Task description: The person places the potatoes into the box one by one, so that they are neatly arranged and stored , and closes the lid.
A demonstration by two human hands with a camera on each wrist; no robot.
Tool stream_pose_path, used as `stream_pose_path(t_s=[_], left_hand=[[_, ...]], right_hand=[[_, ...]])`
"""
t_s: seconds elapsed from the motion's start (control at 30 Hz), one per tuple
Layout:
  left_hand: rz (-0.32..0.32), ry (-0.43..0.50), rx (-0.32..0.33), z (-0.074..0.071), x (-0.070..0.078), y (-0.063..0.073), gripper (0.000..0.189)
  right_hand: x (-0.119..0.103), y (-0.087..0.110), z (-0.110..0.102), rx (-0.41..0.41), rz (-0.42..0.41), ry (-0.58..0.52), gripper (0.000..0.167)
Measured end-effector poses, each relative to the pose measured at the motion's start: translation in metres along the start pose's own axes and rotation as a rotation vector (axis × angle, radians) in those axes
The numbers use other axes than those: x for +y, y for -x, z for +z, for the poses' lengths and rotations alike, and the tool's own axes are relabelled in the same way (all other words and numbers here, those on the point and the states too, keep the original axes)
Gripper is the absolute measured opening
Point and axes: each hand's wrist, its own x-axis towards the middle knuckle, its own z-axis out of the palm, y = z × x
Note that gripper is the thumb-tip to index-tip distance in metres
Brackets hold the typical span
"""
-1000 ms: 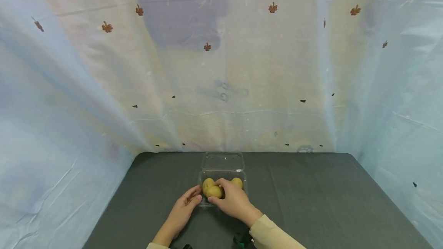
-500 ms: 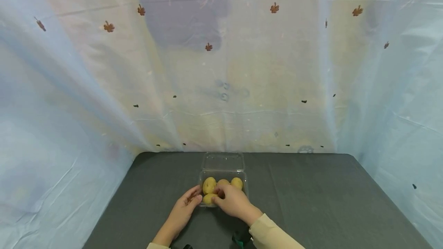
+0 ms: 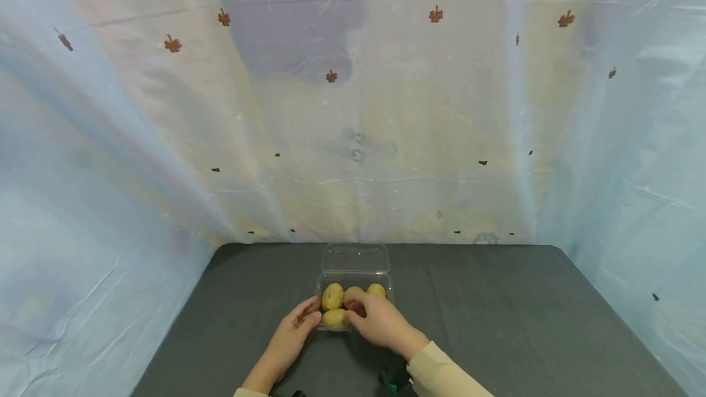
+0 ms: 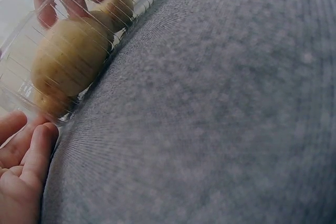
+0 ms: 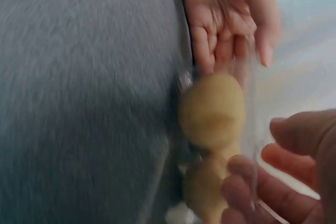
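Observation:
Several yellow potatoes lie in a clear plastic clamshell box (image 3: 358, 277) in the head view, its lid (image 3: 355, 257) folded back. One potato (image 3: 333, 317) sits at the box's front left, with another potato (image 3: 333, 297) behind it. My left hand (image 3: 288, 337) rests at the box's left side, fingertips against the outer wall and thumb apart. Over the box's right part reaches my right hand (image 3: 380, 323), its thumb and fingers spread and holding nothing. In the right wrist view its fingers (image 5: 278, 192) are close to a potato (image 5: 205, 187) and partly behind clear plastic.
A dark grey cloth covers the table (image 3: 485, 305). Behind it hangs a pale patterned curtain (image 3: 419, 115). A dark and green item (image 3: 390, 380) shows beside the right sleeve (image 3: 444, 372) at the bottom edge.
The front-left potato has gone down from my right fingers into the box, uncovering a potato behind. My right hand has let go of it and drawn slightly right. The left hand stays put.

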Motion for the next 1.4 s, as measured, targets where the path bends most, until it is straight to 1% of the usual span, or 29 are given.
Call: stream_pose_path(t_s=[0.17, 0.27, 0.4, 0.57, 0.73, 0.9, 1.03, 1.17, 1.33, 1.4], left_hand=[[0.0, -0.003, -0.001, -0.001, -0.001, -0.001, 0.061], [-0.002, -0.003, -0.001, -0.001, -0.002, -0.002, 0.061], [-0.003, -0.005, 0.005, -0.001, -0.003, -0.003, 0.06], [0.001, -0.01, 0.02, 0.001, -0.003, -0.002, 0.058], [0.006, -0.006, 0.018, 0.001, -0.003, -0.001, 0.057], [0.008, -0.014, 0.02, 0.0, 0.0, 0.0, 0.057], [0.016, -0.024, 0.024, 0.0, 0.001, 0.0, 0.058], [0.011, -0.024, 0.028, 0.0, 0.0, -0.001, 0.057], [-0.007, -0.014, 0.026, 0.001, 0.001, -0.001, 0.058], [-0.008, -0.012, 0.024, 0.001, 0.001, -0.001, 0.059]], right_hand=[[0.012, 0.008, -0.018, 0.082, -0.042, -0.002, 0.03], [0.02, 0.016, -0.029, 0.139, -0.048, -0.013, 0.031], [0.027, 0.028, -0.04, 0.195, -0.056, -0.025, 0.036], [0.034, 0.043, -0.047, 0.216, -0.055, -0.021, 0.041], [0.043, 0.056, -0.052, 0.227, -0.023, 0.029, 0.046], [0.051, 0.067, -0.055, 0.247, -0.001, 0.072, 0.044], [0.055, 0.074, -0.054, 0.25, 0.016, 0.071, 0.041], [0.061, 0.078, -0.053, 0.231, 0.046, 0.044, 0.046], [0.071, 0.082, -0.049, 0.148, 0.087, -0.012, 0.057], [0.074, 0.083, -0.047, 0.114, 0.102, -0.029, 0.059]])
